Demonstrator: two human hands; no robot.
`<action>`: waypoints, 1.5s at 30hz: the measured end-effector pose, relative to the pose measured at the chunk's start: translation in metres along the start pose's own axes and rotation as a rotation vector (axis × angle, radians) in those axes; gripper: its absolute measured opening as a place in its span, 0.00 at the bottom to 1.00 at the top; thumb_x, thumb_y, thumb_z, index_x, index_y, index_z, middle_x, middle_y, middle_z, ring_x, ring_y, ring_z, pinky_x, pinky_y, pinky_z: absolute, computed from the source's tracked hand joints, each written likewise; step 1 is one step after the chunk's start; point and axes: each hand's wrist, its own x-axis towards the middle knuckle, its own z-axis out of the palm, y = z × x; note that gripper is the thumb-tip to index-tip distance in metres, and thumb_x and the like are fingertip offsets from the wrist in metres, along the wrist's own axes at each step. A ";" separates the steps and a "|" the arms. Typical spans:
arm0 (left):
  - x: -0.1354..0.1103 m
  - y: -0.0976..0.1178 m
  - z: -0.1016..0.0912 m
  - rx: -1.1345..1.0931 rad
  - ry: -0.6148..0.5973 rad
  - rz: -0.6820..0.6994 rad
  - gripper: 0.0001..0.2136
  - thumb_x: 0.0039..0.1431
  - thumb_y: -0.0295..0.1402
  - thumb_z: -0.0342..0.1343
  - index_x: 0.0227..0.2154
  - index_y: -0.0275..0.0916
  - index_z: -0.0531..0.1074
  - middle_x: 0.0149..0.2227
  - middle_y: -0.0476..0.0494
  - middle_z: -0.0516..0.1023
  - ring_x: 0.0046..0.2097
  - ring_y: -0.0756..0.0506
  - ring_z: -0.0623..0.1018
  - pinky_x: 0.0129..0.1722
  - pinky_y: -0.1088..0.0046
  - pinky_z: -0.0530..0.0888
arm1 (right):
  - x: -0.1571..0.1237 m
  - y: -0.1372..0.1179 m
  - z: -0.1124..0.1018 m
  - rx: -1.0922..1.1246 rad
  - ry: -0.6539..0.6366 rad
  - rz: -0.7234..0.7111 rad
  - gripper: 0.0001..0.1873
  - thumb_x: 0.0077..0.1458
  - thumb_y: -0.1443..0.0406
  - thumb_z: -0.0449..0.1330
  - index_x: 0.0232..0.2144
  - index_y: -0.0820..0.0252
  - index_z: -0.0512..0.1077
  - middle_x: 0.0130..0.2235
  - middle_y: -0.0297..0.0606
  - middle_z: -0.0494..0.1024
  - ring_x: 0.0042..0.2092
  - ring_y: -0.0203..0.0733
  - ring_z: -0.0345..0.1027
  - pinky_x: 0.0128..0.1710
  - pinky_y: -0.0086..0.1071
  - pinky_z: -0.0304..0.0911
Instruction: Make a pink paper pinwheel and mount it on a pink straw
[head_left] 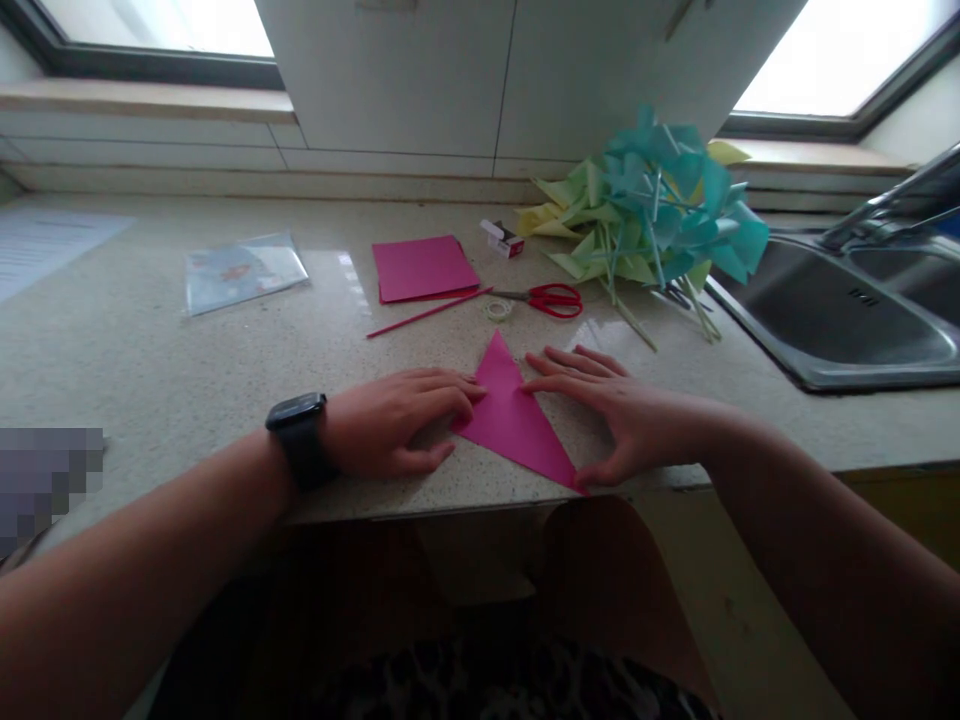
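The pink paper [514,425] lies flat on the counter [225,365] between the person's two hands, near the front edge, its shape a triangle that looks folded. The left hand [405,420] rests beside it with fingers loosely bent over its left side and thumb held apart, gripping nothing; the right hand [607,410] is spread out, a fingertip at the right side and the thumb by the lower right corner, likewise gripping nothing. The step in hand seems to be settling and pressing the fold. To do it well, the left fingers should pin the layers lightly, so they cannot slip, while the right hand squares the edges and corners before any hard pressure. Which side is the fold cannot be told from here; wherever it runs, one firm stroke from its middle outward to each end should leave a cleaner crease than dabbing. The lower right corner sits right by the counter's edge, so sliding the paper back a little would give the stroke full support, short of the tape [497,311] and scissors [556,300] just beyond the tip.
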 end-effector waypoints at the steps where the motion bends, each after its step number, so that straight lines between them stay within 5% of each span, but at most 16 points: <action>1: 0.000 0.000 -0.001 -0.002 -0.007 0.010 0.14 0.61 0.28 0.57 0.49 0.39 0.69 0.62 0.33 0.72 0.64 0.38 0.70 0.65 0.52 0.67 | 0.000 0.001 0.001 -0.002 0.005 -0.005 0.56 0.39 0.43 0.72 0.69 0.40 0.57 0.75 0.33 0.43 0.74 0.65 0.32 0.71 0.62 0.30; 17: 0.003 0.010 -0.001 0.104 -0.012 0.087 0.14 0.58 0.26 0.55 0.48 0.37 0.73 0.52 0.35 0.78 0.57 0.38 0.75 0.61 0.56 0.70 | -0.014 0.001 -0.004 -0.065 -0.023 0.030 0.51 0.47 0.54 0.70 0.69 0.35 0.53 0.75 0.28 0.42 0.73 0.65 0.37 0.68 0.65 0.44; 20: 0.004 0.020 0.005 0.152 0.008 0.094 0.12 0.60 0.27 0.54 0.46 0.37 0.74 0.49 0.35 0.79 0.56 0.38 0.75 0.62 0.56 0.69 | -0.023 -0.016 -0.002 -0.107 0.056 0.078 0.42 0.52 0.60 0.65 0.68 0.41 0.59 0.73 0.33 0.51 0.71 0.64 0.46 0.66 0.64 0.52; 24: 0.008 0.035 0.012 0.210 0.008 0.027 0.11 0.64 0.31 0.52 0.45 0.37 0.75 0.45 0.35 0.79 0.50 0.37 0.77 0.54 0.55 0.74 | -0.026 -0.056 0.010 -0.255 0.315 0.110 0.34 0.55 0.68 0.56 0.64 0.53 0.65 0.68 0.43 0.64 0.67 0.60 0.58 0.63 0.63 0.59; 26: 0.011 0.043 0.015 0.236 -0.008 -0.007 0.11 0.64 0.31 0.52 0.45 0.35 0.76 0.44 0.35 0.78 0.46 0.38 0.77 0.49 0.56 0.76 | -0.020 -0.078 0.021 -0.245 0.379 0.126 0.30 0.61 0.69 0.52 0.65 0.58 0.64 0.68 0.43 0.64 0.68 0.52 0.58 0.65 0.54 0.61; 29: 0.015 0.053 0.019 0.257 -0.010 -0.022 0.10 0.64 0.31 0.52 0.40 0.34 0.76 0.42 0.35 0.77 0.44 0.39 0.76 0.47 0.57 0.77 | -0.004 -0.102 0.043 -0.251 0.375 0.162 0.28 0.65 0.66 0.49 0.65 0.72 0.63 0.67 0.54 0.63 0.68 0.52 0.58 0.65 0.50 0.61; 32: 0.016 0.059 0.027 0.255 0.027 -0.054 0.11 0.65 0.31 0.50 0.41 0.32 0.76 0.44 0.35 0.78 0.46 0.39 0.75 0.51 0.57 0.76 | 0.009 -0.107 0.062 -0.286 0.358 0.198 0.29 0.66 0.64 0.48 0.65 0.73 0.63 0.67 0.55 0.62 0.69 0.53 0.56 0.67 0.51 0.57; 38: 0.014 0.072 0.048 0.348 0.114 -0.283 0.27 0.65 0.35 0.51 0.62 0.21 0.63 0.65 0.22 0.66 0.66 0.32 0.66 0.65 0.50 0.67 | 0.009 -0.104 0.072 -0.290 0.388 0.183 0.35 0.60 0.64 0.52 0.66 0.76 0.59 0.69 0.55 0.57 0.71 0.53 0.50 0.70 0.50 0.51; 45: 0.009 0.076 0.046 0.396 0.055 -0.404 0.34 0.68 0.51 0.46 0.61 0.21 0.64 0.64 0.19 0.68 0.65 0.30 0.68 0.62 0.48 0.71 | 0.002 -0.096 0.064 -0.253 0.357 0.226 0.36 0.61 0.62 0.53 0.68 0.73 0.58 0.70 0.52 0.58 0.71 0.50 0.50 0.70 0.47 0.50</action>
